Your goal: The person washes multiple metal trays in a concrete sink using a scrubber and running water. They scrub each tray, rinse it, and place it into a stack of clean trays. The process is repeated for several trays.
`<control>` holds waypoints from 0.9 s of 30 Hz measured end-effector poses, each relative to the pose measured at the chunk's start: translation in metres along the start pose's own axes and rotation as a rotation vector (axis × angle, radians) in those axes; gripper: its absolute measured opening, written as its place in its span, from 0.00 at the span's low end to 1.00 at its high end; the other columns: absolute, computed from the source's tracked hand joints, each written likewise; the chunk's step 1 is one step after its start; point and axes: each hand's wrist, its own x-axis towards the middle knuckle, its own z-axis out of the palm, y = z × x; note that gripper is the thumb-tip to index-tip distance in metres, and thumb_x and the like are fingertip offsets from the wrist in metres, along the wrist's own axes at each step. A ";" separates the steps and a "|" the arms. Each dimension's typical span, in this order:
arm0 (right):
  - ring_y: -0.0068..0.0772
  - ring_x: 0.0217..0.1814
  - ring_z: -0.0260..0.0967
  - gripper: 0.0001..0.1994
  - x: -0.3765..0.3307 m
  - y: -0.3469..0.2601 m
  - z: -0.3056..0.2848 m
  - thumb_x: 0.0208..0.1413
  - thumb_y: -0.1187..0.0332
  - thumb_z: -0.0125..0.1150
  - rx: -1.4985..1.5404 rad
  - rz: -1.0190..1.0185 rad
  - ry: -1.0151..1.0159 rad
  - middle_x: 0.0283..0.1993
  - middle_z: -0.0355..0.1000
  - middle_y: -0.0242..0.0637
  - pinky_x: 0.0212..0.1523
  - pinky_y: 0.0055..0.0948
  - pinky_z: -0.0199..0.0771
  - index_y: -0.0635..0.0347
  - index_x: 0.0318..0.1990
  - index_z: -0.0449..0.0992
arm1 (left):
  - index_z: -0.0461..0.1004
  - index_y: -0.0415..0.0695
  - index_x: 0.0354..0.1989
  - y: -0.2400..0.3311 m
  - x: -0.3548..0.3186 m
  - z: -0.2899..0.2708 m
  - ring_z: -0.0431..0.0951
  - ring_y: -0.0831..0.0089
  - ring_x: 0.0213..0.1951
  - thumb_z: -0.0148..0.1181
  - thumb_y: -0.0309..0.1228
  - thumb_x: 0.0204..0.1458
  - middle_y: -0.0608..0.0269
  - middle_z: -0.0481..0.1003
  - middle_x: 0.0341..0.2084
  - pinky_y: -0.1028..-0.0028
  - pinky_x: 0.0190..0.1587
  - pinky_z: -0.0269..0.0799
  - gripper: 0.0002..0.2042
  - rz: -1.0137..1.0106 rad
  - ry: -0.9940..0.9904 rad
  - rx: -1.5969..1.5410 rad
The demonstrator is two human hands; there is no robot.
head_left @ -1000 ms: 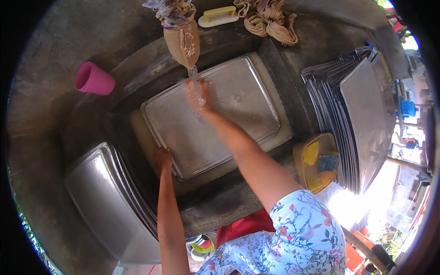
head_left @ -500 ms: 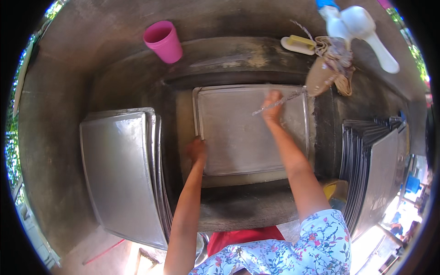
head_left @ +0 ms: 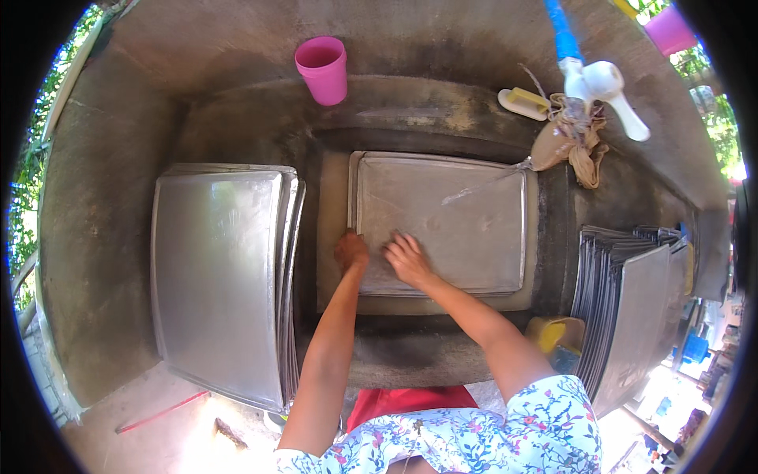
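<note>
In the middle of the stone basin, a shallow metal baking tray [head_left: 466,229] lies flat on at least one more tray, whose rim shows at the left. My left hand [head_left: 351,253] is closed on the left edge of the tray. My right hand [head_left: 407,259] presses on the tray's surface near that edge, its fingers bent; whatever is under them is hidden. A thin stream of water falls from the cloth-wrapped white tap [head_left: 588,83] onto the tray's upper right. The brown cloth [head_left: 564,142] hangs wet from the spout.
Stacked trays [head_left: 217,284] lean at the left, and several more trays [head_left: 632,308] stand at the right. On the back ledge are a pink cup [head_left: 324,75] and a white brush with a yellow handle [head_left: 524,103]. A yellow container [head_left: 553,336] sits by the right stack.
My right hand has moved from the tray's upper right down and left, close to my left hand. My left hand stays at the left edge. The view has shifted slightly.
</note>
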 end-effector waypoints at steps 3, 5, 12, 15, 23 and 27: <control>0.43 0.57 0.60 0.17 -0.071 0.030 -0.023 0.48 0.73 0.50 -0.191 0.510 0.043 0.50 0.65 0.39 0.55 0.48 0.59 0.52 0.47 0.73 | 0.74 0.43 0.38 -0.002 -0.001 0.005 0.75 0.54 0.44 0.53 0.37 0.53 0.51 0.76 0.38 0.60 0.43 0.71 0.11 -0.073 -0.040 -0.064; 0.43 0.51 0.64 0.16 -0.101 0.059 -0.037 0.48 0.75 0.51 -0.143 0.928 0.173 0.48 0.66 0.40 0.50 0.44 0.64 0.52 0.46 0.73 | 0.73 0.43 0.37 -0.006 -0.004 0.005 0.75 0.56 0.44 0.53 0.36 0.53 0.53 0.76 0.37 0.62 0.43 0.70 0.10 -0.059 -0.034 -0.138; 0.35 0.31 0.68 0.16 -0.145 0.063 -0.092 0.51 0.78 0.45 0.886 1.500 1.025 0.36 0.67 0.39 0.28 0.32 0.68 0.54 0.45 0.74 | 0.64 0.46 0.23 0.002 -0.071 -0.080 0.60 0.83 0.24 0.59 0.24 0.46 0.75 0.63 0.20 0.79 0.28 0.56 0.08 0.422 -0.202 -1.290; 0.36 0.25 0.68 0.17 -0.146 0.037 -0.114 0.51 0.77 0.44 1.349 1.520 1.186 0.32 0.68 0.41 0.20 0.34 0.66 0.53 0.48 0.71 | 0.59 0.48 0.19 0.015 -0.120 -0.149 0.53 0.87 0.22 0.59 0.22 0.43 0.79 0.55 0.17 0.82 0.25 0.49 0.13 0.463 -0.081 -1.275; 0.42 0.31 0.69 0.19 -0.118 0.009 -0.122 0.54 0.72 0.44 1.692 1.427 1.057 0.41 0.67 0.43 0.23 0.37 0.69 0.48 0.54 0.65 | 0.68 0.45 0.31 -0.159 -0.211 -0.254 0.67 0.83 0.31 0.59 0.25 0.46 0.72 0.68 0.28 0.80 0.34 0.63 0.06 0.320 0.429 -1.241; 0.43 0.32 0.70 0.19 -0.101 0.000 -0.114 0.54 0.72 0.43 1.735 1.360 0.950 0.44 0.66 0.43 0.24 0.37 0.70 0.48 0.54 0.64 | 0.62 0.39 0.54 -0.255 -0.249 -0.256 0.72 0.71 0.41 0.58 0.26 0.48 0.60 0.72 0.41 0.75 0.45 0.68 0.23 0.086 0.593 -1.429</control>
